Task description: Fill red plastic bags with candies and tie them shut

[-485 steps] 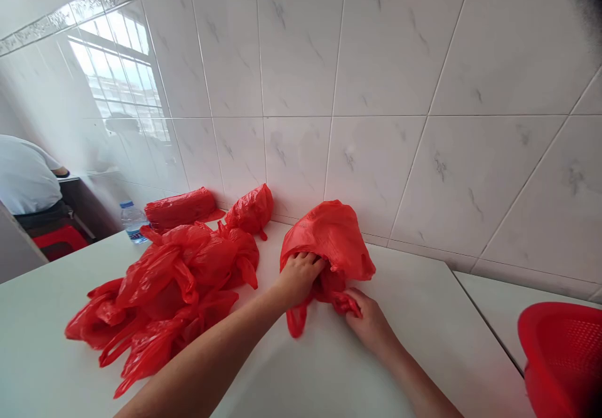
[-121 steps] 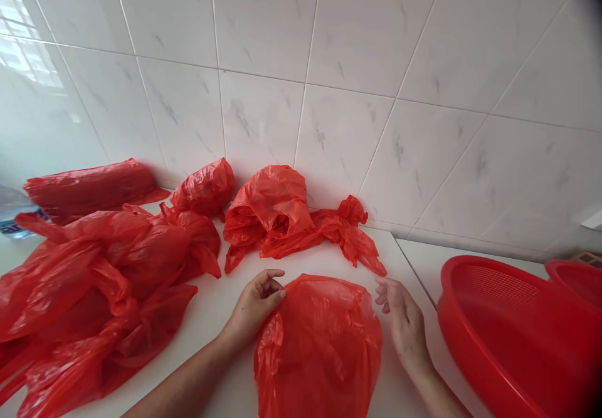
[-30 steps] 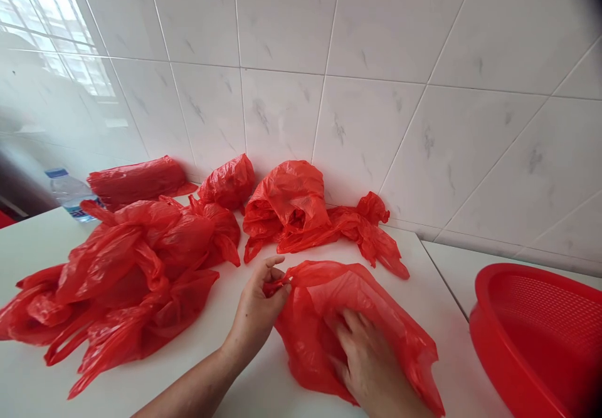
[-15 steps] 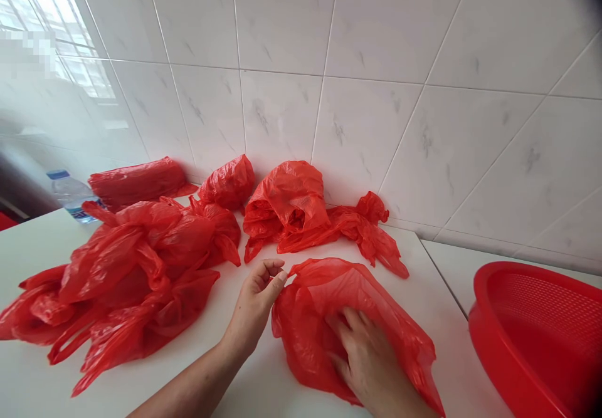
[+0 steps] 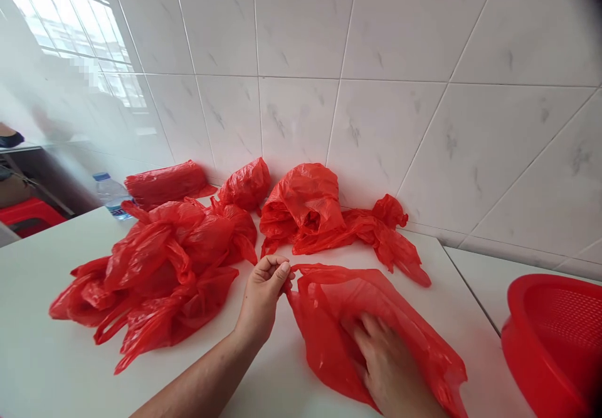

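Note:
A thin red plastic bag [image 5: 324, 336] lies spread on the white table in front of me, its mouth toward me. My left hand [image 5: 266, 289] is closed, pinching the bag's upper left corner between thumb and fingers and drawing that corner taut. Inside the mouth of the bag is my right hand [image 5: 388, 355], palm down, with its fingers apart and partly bent. Its fingertips are blurred against the red film, and I see nothing held in it.
A heap of crumpled red bags [image 5: 174, 261] covers the table's left side. Red bag rolls [image 5: 167, 183] and a bunched red bag [image 5: 303, 198] rest by the tiled wall. A water bottle [image 5: 113, 195] stands far left. At right is a red perforated basket [image 5: 527, 343].
My left hand has closed on the bag's corner and pulled it tighter. My right hand remains inside the bag. The view has shifted left, so everything sits farther right.

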The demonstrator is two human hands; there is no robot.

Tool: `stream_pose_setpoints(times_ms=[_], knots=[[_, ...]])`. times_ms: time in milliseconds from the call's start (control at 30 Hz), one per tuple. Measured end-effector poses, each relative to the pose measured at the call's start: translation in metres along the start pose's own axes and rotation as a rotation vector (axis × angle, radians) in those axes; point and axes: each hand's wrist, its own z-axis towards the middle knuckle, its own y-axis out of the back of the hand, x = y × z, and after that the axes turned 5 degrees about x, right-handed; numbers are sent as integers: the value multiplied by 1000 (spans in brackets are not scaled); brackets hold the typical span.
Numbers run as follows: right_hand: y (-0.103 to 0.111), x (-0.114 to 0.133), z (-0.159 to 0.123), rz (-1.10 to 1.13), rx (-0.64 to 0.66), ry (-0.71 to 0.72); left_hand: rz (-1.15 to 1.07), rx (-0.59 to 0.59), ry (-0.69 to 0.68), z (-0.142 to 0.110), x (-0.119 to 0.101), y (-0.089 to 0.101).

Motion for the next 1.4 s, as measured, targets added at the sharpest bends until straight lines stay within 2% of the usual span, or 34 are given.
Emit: stream_pose_setpoints(times_ms=[133,233,367,600,733,867,1000,1267,1400], knots=[[2,2,1,15,12,-5,38,45,2,-1,-3,0],[5,4,2,23,0,1,179,122,21,-2,-2,-2],[7,5,1,57,-3,-5,367,125,84,-1,2,-1],[7,6,1,48,-36,-19,224,270,319,-2,4,0],[8,6,2,52,-37,-15,161,294,360,-3,3,-1],[5,5,2,49,5,-31,194,322,337,-2,6,0],[2,4,2,58,43,-46,400,312,278,-3,11,0],[2,4,2,72,50,-43,678,304,53,-5,20,-7],[6,6,2,71,69,-59,722,245,5,-5,23,-6]])
